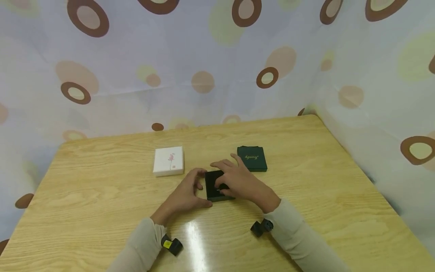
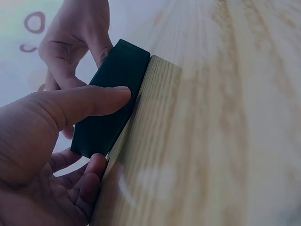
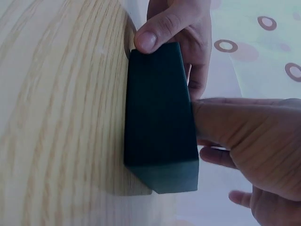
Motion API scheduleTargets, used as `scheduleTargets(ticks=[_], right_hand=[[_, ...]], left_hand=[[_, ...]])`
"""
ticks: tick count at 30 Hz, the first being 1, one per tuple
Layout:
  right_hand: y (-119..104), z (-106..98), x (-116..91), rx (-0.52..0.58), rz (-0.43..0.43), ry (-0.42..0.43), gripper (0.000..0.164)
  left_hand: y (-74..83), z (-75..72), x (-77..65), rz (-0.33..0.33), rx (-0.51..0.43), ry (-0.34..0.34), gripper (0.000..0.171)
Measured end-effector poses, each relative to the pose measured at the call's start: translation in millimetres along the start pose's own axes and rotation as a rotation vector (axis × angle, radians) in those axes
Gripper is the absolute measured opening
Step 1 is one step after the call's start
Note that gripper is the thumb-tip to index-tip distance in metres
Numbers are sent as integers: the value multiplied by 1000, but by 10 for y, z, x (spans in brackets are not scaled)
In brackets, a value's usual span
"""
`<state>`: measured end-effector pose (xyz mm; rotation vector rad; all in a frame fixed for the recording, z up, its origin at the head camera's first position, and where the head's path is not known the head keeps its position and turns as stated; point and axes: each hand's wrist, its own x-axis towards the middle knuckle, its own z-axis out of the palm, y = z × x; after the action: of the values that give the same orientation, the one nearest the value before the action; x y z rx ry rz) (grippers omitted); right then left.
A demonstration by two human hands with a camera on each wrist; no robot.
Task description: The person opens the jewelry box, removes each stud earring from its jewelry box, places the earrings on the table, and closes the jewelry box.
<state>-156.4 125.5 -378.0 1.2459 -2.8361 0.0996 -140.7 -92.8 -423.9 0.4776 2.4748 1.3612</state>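
A dark green jewelry box base (image 1: 212, 198) with a black inside stands on the table, its top uncovered. My left hand (image 1: 185, 193) holds it at the left, the thumb (image 2: 110, 100) against its front side and the other fingers curled round toward the far side. From the right, my right hand (image 1: 239, 180) reaches over the box with thumb and index finger bent down into it. A tiny silvery thing (image 1: 218, 190) shows between those fingertips; its kind is too small to make out. In the right wrist view the box wall (image 3: 160, 108) hides the fingertips.
Behind my right hand lies a dark green lid (image 1: 253, 159) with gold lettering. A white square box (image 1: 168, 161) with a pink flower print sits at the back left. The wooden table (image 1: 102, 196) meets patterned cloth (image 1: 204, 49) at the back and right.
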Motion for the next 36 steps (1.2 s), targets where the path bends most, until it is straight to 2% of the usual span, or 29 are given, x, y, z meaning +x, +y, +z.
scheduleTargets(ticks=[9, 14, 20, 25, 29, 36], right_hand=[[23, -8, 12, 62, -8, 16, 15], [12, 18, 36, 58, -4, 30, 16], [8, 6, -9, 35, 1, 37, 15], [47, -9, -42, 30, -5, 68, 14], [66, -18, -45, 34, 1, 75, 13], [43, 35, -17, 59, -3, 59, 13]], left_hand=[[17, -37, -8, 6, 1, -5, 93], [7, -73, -16, -5, 11, 5, 93], [-27, -23, 1, 5, -4, -8, 93], [5, -2, 26, -8, -14, 1, 91], [19, -5, 48, 12, -10, -2, 92], [-11, -6, 12, -20, -16, 5, 94]])
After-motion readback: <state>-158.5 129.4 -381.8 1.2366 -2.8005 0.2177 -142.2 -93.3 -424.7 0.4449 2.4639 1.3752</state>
